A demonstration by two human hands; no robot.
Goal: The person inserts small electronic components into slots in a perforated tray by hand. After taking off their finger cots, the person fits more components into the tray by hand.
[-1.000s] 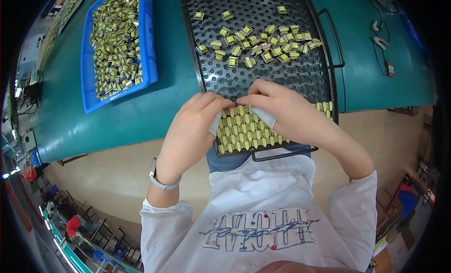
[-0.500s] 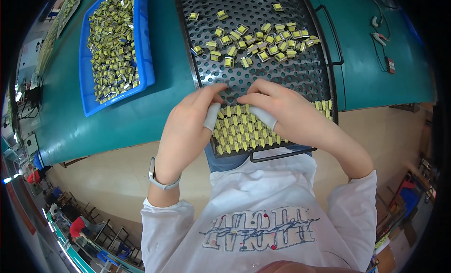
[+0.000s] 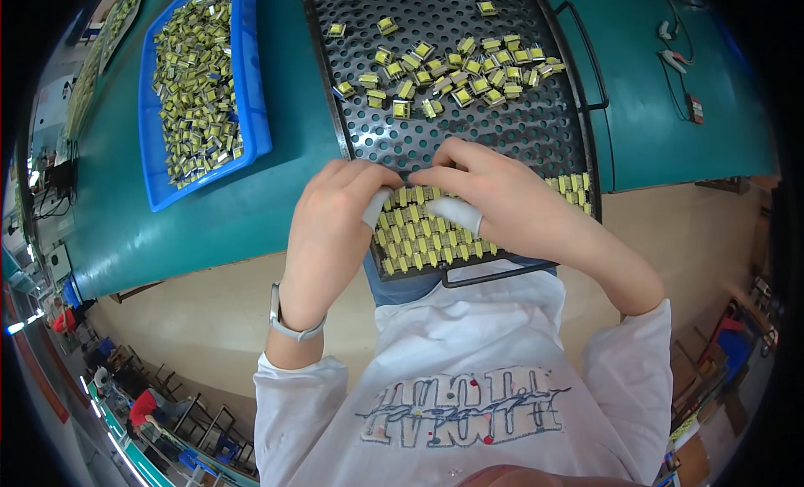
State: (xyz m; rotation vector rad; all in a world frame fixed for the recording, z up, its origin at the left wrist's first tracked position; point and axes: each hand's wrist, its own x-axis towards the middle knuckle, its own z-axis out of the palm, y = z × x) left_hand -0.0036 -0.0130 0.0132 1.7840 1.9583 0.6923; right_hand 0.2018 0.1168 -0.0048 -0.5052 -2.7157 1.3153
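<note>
Teal bench (image 3: pixel 251 211) with a black perforated tray (image 3: pixel 502 135) on it. Both hands, left hand (image 3: pixel 331 227) and right hand (image 3: pixel 511 206), rest on yellow parts (image 3: pixel 419 240) rowed at the tray's near edge, fingers pinched together. Blue bin (image 3: pixel 251 93) sits left of the tray.

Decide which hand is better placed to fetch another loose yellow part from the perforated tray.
Right, probably: the right hand lies directly below the loose yellow parts on the perforated tray, whereas the left hand rests at the tray's left edge.
</note>
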